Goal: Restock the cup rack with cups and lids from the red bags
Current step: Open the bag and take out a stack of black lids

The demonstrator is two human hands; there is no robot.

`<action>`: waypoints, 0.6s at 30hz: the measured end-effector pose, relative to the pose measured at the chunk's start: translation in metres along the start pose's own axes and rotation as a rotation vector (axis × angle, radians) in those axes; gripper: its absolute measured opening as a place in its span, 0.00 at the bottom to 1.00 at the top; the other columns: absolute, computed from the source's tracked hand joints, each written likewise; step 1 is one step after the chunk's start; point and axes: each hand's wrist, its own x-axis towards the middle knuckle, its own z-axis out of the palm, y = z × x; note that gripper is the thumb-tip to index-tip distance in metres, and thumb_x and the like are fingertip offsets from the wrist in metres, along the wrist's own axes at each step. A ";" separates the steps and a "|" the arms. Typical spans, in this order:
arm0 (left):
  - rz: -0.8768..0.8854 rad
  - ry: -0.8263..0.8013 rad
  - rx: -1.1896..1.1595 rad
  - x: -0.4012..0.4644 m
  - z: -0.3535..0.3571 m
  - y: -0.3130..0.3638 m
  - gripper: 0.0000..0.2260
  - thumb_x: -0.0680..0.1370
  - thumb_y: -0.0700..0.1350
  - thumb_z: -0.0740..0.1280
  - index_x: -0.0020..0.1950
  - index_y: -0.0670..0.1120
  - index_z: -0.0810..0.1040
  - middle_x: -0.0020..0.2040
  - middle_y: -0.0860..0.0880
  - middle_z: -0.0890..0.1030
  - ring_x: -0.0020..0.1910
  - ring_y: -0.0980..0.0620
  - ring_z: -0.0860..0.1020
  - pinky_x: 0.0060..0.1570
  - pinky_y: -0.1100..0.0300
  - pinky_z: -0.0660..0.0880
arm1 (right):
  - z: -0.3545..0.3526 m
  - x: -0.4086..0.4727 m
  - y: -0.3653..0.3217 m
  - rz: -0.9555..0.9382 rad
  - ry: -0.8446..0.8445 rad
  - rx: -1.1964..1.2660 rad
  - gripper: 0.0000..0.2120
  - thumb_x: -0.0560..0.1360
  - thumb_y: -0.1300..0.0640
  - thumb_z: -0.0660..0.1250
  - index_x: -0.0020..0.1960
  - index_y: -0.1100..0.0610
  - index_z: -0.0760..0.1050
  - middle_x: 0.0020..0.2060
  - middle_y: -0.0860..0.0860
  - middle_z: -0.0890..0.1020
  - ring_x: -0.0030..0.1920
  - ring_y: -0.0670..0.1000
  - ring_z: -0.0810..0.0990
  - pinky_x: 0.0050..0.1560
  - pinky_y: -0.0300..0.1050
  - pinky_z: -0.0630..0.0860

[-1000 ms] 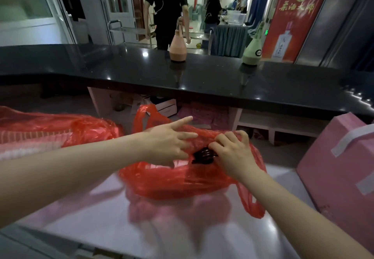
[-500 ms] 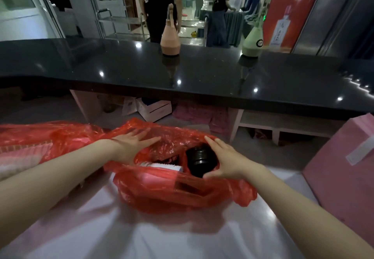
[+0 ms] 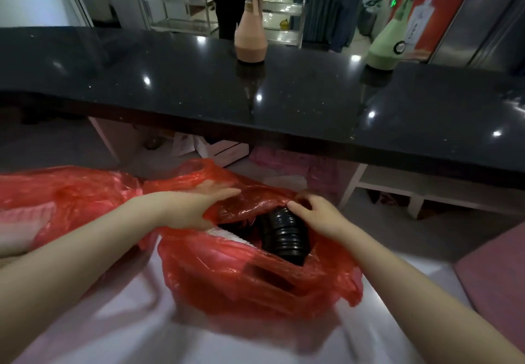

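Lying at the left edge of the pale table is a second red bag, crumpled, with something pale and ribbed showing through its plastic; it looks not yet unpacked. Just right of it, the left hand lies with fingers straight and spread on the far flap of the open red bag at the table's middle, pressing the plastic back to widen the mouth. Inside the mouth, a white edge, perhaps cups, shows beside a stack of black lids lying on its side. The right hand curls over the far end of that stack; its fingertips are hidden behind the lids, but it appears to grip them. A pink box sits at the right edge. No cup rack is in view, and nothing seems taken out yet, so the restocking looks barely begun: the lids, the cups and the other bag all remain.
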 end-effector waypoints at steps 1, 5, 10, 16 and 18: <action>0.060 0.074 -0.005 -0.004 0.002 0.011 0.33 0.76 0.44 0.66 0.76 0.59 0.54 0.77 0.56 0.55 0.76 0.57 0.52 0.72 0.63 0.49 | 0.001 0.004 -0.001 -0.009 0.009 0.017 0.18 0.77 0.43 0.63 0.59 0.55 0.77 0.54 0.50 0.80 0.55 0.48 0.77 0.53 0.43 0.71; 0.190 0.289 -0.029 -0.009 0.013 0.052 0.24 0.77 0.39 0.62 0.72 0.55 0.68 0.71 0.59 0.68 0.71 0.61 0.63 0.74 0.61 0.53 | 0.006 0.009 -0.001 0.011 0.048 0.079 0.11 0.77 0.46 0.65 0.46 0.52 0.80 0.43 0.48 0.83 0.47 0.49 0.80 0.49 0.46 0.73; 0.120 0.268 0.037 -0.006 0.041 0.065 0.23 0.76 0.54 0.67 0.71 0.54 0.69 0.69 0.55 0.72 0.69 0.56 0.68 0.68 0.62 0.59 | 0.017 -0.002 0.006 0.090 0.088 -0.075 0.11 0.73 0.49 0.69 0.48 0.57 0.78 0.41 0.52 0.81 0.46 0.55 0.81 0.42 0.45 0.73; -0.028 0.240 -0.024 -0.022 0.066 0.068 0.29 0.76 0.57 0.65 0.75 0.60 0.59 0.75 0.61 0.61 0.71 0.59 0.63 0.63 0.67 0.61 | 0.009 -0.036 -0.008 -0.120 0.434 -0.408 0.11 0.70 0.49 0.72 0.46 0.48 0.71 0.44 0.46 0.71 0.49 0.52 0.72 0.49 0.49 0.69; -0.065 0.387 -0.093 -0.032 0.068 0.072 0.24 0.77 0.54 0.65 0.72 0.63 0.64 0.72 0.64 0.64 0.67 0.61 0.67 0.54 0.71 0.61 | 0.005 -0.047 -0.023 -0.333 0.440 -0.352 0.05 0.72 0.52 0.69 0.45 0.49 0.74 0.42 0.44 0.73 0.47 0.50 0.72 0.49 0.48 0.71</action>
